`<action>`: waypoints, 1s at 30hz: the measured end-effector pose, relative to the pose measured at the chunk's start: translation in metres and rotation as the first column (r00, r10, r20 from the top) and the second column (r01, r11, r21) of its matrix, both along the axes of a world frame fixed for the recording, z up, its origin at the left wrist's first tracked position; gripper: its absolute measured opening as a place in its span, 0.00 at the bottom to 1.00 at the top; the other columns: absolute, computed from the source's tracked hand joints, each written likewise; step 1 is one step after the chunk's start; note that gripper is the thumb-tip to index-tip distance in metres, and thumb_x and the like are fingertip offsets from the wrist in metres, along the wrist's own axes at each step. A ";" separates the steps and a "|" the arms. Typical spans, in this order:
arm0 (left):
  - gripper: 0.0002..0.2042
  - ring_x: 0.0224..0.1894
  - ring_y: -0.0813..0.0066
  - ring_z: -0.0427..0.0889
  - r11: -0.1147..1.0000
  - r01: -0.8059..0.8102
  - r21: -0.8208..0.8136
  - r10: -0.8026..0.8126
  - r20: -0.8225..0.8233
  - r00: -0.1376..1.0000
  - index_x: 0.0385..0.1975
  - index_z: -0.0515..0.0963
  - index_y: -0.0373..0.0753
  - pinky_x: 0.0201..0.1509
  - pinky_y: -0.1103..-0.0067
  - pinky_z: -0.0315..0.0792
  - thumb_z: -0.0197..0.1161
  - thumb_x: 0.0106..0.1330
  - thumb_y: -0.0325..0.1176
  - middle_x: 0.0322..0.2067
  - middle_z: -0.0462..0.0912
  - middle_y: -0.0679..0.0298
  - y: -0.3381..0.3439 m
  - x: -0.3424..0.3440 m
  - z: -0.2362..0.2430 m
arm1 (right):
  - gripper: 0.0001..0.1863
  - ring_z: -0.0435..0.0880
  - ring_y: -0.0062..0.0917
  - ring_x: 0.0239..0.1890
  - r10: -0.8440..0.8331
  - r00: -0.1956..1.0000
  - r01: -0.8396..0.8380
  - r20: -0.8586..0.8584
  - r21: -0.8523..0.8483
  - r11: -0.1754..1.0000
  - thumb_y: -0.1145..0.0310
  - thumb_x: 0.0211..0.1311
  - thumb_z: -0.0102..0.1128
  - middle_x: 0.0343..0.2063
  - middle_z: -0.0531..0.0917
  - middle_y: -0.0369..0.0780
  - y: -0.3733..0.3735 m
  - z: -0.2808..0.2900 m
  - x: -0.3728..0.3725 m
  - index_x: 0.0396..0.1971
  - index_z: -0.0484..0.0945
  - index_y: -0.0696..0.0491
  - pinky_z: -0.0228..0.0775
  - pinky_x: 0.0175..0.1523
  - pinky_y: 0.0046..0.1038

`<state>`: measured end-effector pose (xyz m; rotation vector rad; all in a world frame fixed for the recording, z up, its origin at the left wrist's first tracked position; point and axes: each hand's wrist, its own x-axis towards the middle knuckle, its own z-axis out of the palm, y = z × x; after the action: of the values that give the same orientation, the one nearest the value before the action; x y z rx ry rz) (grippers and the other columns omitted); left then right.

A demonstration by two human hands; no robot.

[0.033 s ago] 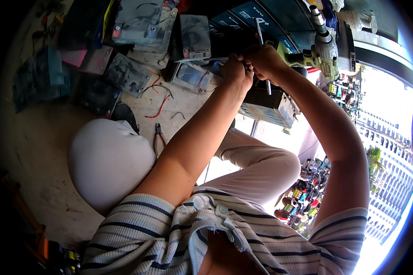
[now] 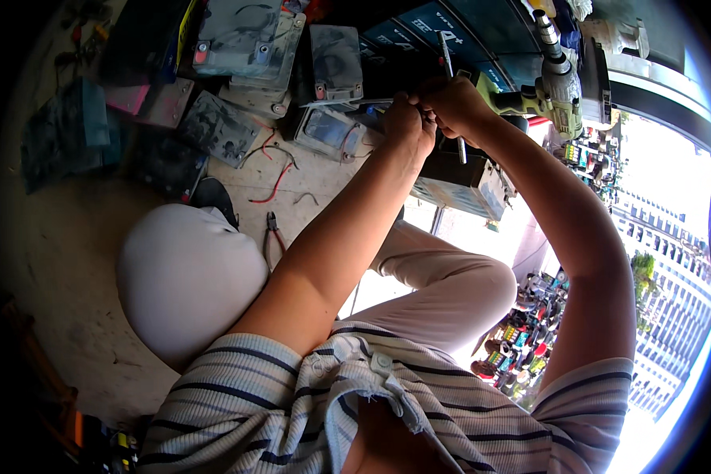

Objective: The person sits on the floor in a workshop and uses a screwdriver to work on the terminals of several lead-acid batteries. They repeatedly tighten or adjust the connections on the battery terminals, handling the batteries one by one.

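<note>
My right hand (image 2: 460, 107) is closed around a slim silver rod (image 2: 450, 69). The rod stands out at both ends of the fist; its kind is not clear. Pressed up against it is my left hand (image 2: 407, 122), fingers curled in a pinch. Whatever those fingers hold is hidden between the two hands. Just below them sits a dark box-shaped battery (image 2: 466, 189), partly covered by my right forearm. A smaller grey battery (image 2: 329, 130) with a red wire lies to the left of my left hand.
Several dusty batteries (image 2: 237, 35) are piled at the far left. Red-handled pliers (image 2: 272, 229) and loose wire pieces (image 2: 280, 182) lie on the floor. A green cordless power tool (image 2: 559, 99) stands right of my hands. Dark blue cartons (image 2: 430, 35) are stacked at the back.
</note>
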<state>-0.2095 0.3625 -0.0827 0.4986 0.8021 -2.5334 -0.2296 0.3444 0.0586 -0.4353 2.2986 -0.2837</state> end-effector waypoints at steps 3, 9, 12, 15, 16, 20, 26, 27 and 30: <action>0.05 0.27 0.77 0.76 0.999 0.033 0.028 -0.034 0.052 0.998 0.27 0.72 0.36 0.31 0.82 0.72 0.47 0.57 0.25 0.24 0.75 0.64 -0.001 -0.001 0.009 | 0.08 0.70 0.20 0.10 0.036 0.999 -0.035 -0.039 0.008 0.999 0.67 0.51 0.55 0.13 0.75 0.36 0.003 -0.002 -0.001 0.30 0.82 0.50 0.60 0.14 0.24; 0.06 0.32 0.76 0.76 0.997 0.053 0.061 -0.064 0.182 0.981 0.30 0.68 0.36 0.34 0.81 0.73 0.42 0.61 0.27 0.29 0.73 0.62 -0.008 0.012 0.040 | 0.10 0.68 0.22 0.06 0.099 0.993 -0.099 -0.058 0.010 0.995 0.70 0.51 0.51 0.09 0.72 0.39 0.008 -0.003 -0.005 0.31 0.81 0.52 0.59 0.13 0.24; 0.05 0.32 0.77 0.76 0.996 0.059 0.063 -0.071 0.201 0.977 0.30 0.66 0.37 0.34 0.81 0.73 0.41 0.62 0.28 0.29 0.72 0.63 -0.012 0.018 0.051 | 0.10 0.68 0.21 0.06 0.089 0.995 -0.089 -0.046 0.004 0.996 0.71 0.50 0.51 0.09 0.72 0.39 0.009 -0.003 -0.005 0.31 0.80 0.53 0.59 0.13 0.24; 0.05 0.33 0.77 0.76 0.996 0.065 0.056 -0.076 0.236 0.969 0.31 0.66 0.37 0.34 0.82 0.73 0.41 0.63 0.29 0.30 0.72 0.64 -0.012 0.017 0.048 | 0.09 0.68 0.21 0.07 0.101 0.994 -0.101 -0.034 0.005 0.995 0.72 0.51 0.52 0.10 0.72 0.39 0.007 -0.003 -0.006 0.31 0.79 0.53 0.58 0.13 0.23; 0.06 0.34 0.78 0.76 0.996 0.067 0.050 -0.078 0.253 0.964 0.32 0.66 0.37 0.35 0.83 0.73 0.42 0.63 0.30 0.31 0.72 0.64 -0.012 0.016 0.046 | 0.08 0.69 0.22 0.08 0.130 0.991 -0.129 -0.039 0.032 0.991 0.72 0.52 0.53 0.11 0.73 0.39 0.005 -0.001 -0.004 0.32 0.78 0.54 0.58 0.14 0.23; 0.10 0.42 0.73 0.75 0.998 -0.035 -0.052 0.047 0.256 0.965 0.39 0.69 0.37 0.44 0.80 0.71 0.42 0.67 0.35 0.36 0.74 0.62 0.000 0.010 0.034 | 0.13 0.80 0.37 0.22 0.818 0.415 -0.882 -0.397 0.046 0.470 0.72 0.52 0.54 0.21 0.79 0.46 0.012 -0.017 -0.019 0.39 0.75 0.53 0.70 0.27 0.31; 0.09 0.41 0.79 0.76 0.993 -0.043 -0.105 0.039 -0.040 0.998 0.39 0.69 0.38 0.42 0.83 0.74 0.49 0.64 0.35 0.39 0.75 0.65 -0.017 0.020 0.011 | 0.14 0.80 0.37 0.28 0.985 0.079 -0.913 -0.155 0.386 0.134 0.67 0.47 0.58 0.23 0.80 0.41 -0.032 0.008 -0.005 0.37 0.75 0.46 0.73 0.31 0.32; 0.05 0.24 0.78 0.74 0.996 0.010 -0.085 -0.016 -0.070 0.997 0.33 0.69 0.40 0.27 0.82 0.69 0.51 0.60 0.32 0.26 0.75 0.66 -0.017 0.017 0.009 | 0.13 0.80 0.36 0.27 0.989 -0.093 -0.908 -0.116 0.418 -0.036 0.67 0.47 0.58 0.22 0.80 0.40 -0.030 0.015 -0.006 0.37 0.76 0.45 0.73 0.30 0.31; 0.12 0.21 0.79 0.71 0.990 0.131 -0.041 -0.131 0.002 0.991 0.25 0.70 0.42 0.25 0.84 0.64 0.47 0.67 0.40 0.22 0.73 0.68 -0.003 0.023 0.019 | 0.16 0.80 0.32 0.24 0.950 -0.292 -0.881 -0.114 0.420 -0.220 0.67 0.45 0.59 0.19 0.79 0.36 -0.017 0.019 -0.007 0.38 0.75 0.41 0.71 0.26 0.31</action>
<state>-0.1866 0.3592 -0.0633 0.5542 0.7378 -2.6648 -0.2365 0.3269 0.0772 -2.2879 1.4066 0.9882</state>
